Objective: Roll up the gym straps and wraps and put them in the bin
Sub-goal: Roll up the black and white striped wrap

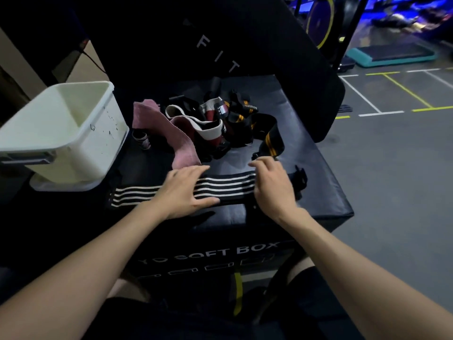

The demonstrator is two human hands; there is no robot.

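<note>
Black white-striped wrap [137, 193] flat, under both hands, left hand [182, 190], right hand [273, 184]

This is a gym floor. The work surface is a black padded plyo box [282, 217] printed "SOFT BOX" on its front, with a tall black pad [215, 45] lettered "FIT" standing behind it. Beyond lie a grey rubber floor [392, 168] marked with white and yellow lines, a teal aerobic step platform [392, 56] and a yellow-rimmed weight plate [321, 20] on a rack, while lifting wraps [220, 121] are heaped beside a white bin [83, 143].
</note>
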